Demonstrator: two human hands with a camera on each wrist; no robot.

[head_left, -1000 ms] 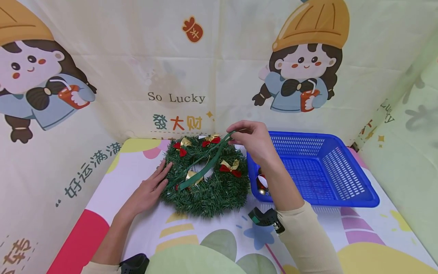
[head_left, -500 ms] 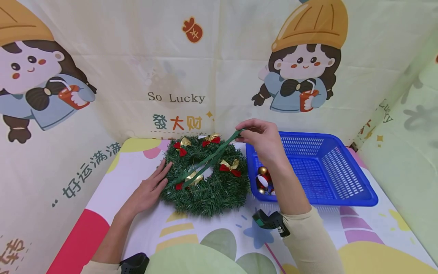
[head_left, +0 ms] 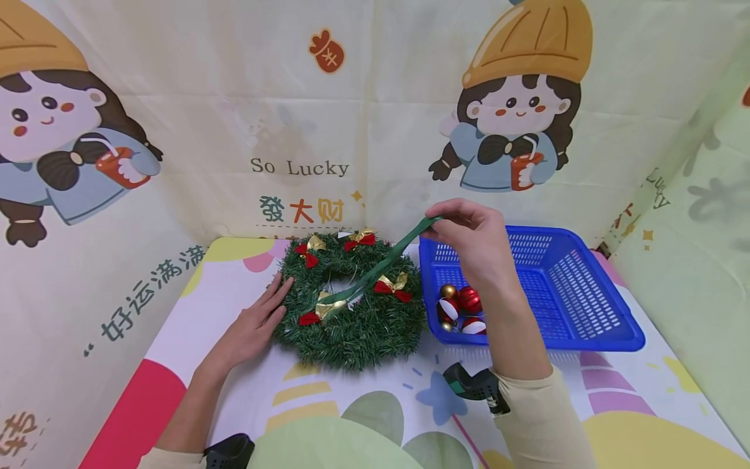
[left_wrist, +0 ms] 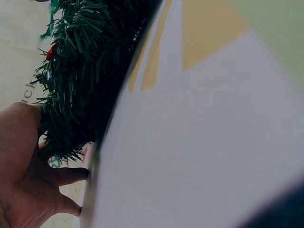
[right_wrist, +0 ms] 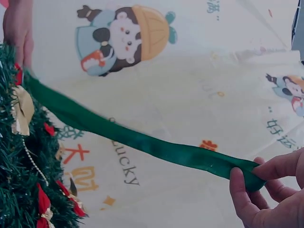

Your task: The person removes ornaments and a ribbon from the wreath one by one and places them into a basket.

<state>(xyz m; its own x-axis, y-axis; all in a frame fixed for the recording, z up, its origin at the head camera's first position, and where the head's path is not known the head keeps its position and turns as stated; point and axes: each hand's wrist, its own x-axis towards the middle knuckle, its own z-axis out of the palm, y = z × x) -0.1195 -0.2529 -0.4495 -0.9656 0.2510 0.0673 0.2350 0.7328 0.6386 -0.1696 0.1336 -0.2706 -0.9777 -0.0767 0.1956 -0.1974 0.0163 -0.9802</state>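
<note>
A green wreath (head_left: 363, 335) with red and gold bows (head_left: 394, 286) lies on the table. My left hand (head_left: 258, 329) rests against its left side, fingers extended; in the left wrist view some fingertips reach down to the tabletop. Above the wreath's right side, my right hand (head_left: 471, 238) pinches the end of a green ribbon (head_left: 383, 264) between thumb and fingers. From there the ribbon slopes down leftward to the wreath near the front left bow (head_left: 319, 309). In the right wrist view the ribbon (right_wrist: 142, 145) is stretched out nearly flat.
A blue plastic basket (head_left: 577, 238) stands right of the wreath. Red and gold baubles (head_left: 469, 299) and small red-and-white pieces (head_left: 473, 326) lie in its left end, partly behind the right forearm. A printed cloth backdrop (head_left: 375, 117) rises behind the table.
My right hand has moved right and slightly up, drawing the ribbon out from the wreath into a longer, straighter line. The left hand has stayed on the wreath's side. More baubles show in the basket.
</note>
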